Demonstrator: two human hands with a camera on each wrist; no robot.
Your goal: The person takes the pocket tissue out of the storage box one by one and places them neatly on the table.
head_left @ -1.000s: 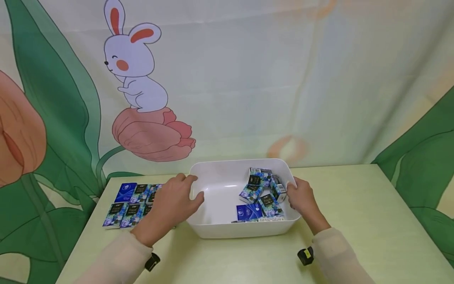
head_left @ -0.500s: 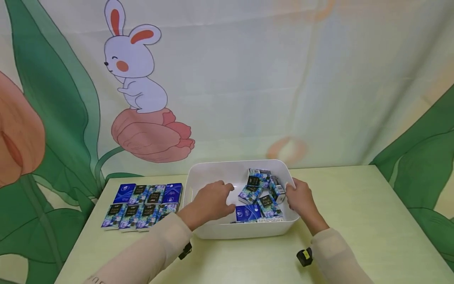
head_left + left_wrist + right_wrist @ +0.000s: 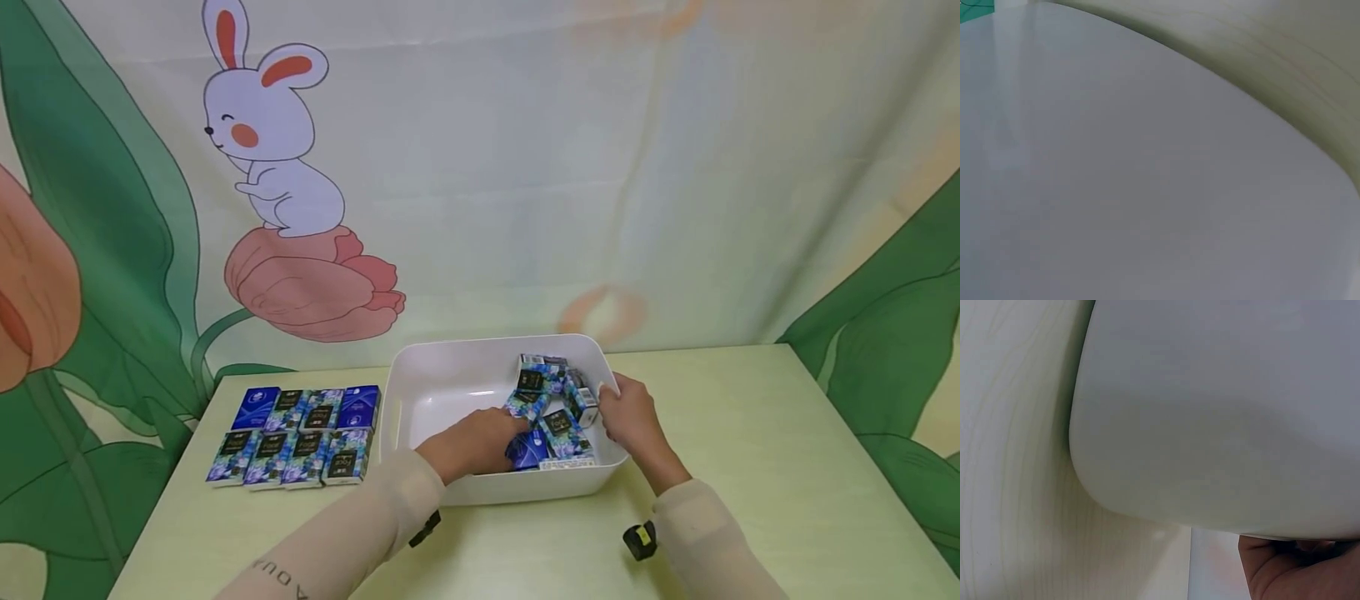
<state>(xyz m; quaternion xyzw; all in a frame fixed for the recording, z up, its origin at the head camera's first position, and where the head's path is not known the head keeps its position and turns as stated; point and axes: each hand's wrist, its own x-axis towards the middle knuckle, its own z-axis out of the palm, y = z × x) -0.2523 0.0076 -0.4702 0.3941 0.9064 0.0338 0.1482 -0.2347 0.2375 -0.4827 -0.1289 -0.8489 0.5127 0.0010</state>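
Note:
A white plastic bin (image 3: 450, 490) stands on the table, with several small tissue packs heaped at its right end. My left hand (image 3: 480, 437) reaches over the near rim into the bin, fingers curled at the left end of a dark blue tissue pack (image 3: 529, 450), pinching it; the fingertips are partly hidden. Flower-print packs, such as the tissue pack (image 3: 566, 435) beside it, lie tilted about. My right hand (image 3: 632, 417) grips the bin's right rim, also seen in the right wrist view, where the hand (image 3: 1300, 569) is at the rim. Only the bin's outer wall (image 3: 1147, 162) fills the left wrist view.
Left of the bin, several tissue packs (image 3: 306, 458) lie flat in two neat rows on the pale green table (image 3: 750, 442). A printed curtain (image 3: 487, 167) with a rabbit and flowers hangs behind the table's back edge.
My left hand has moved right from the bin's left rim, down into the bin onto the blue tissue pack. The right hand keeps its grip on the rim.

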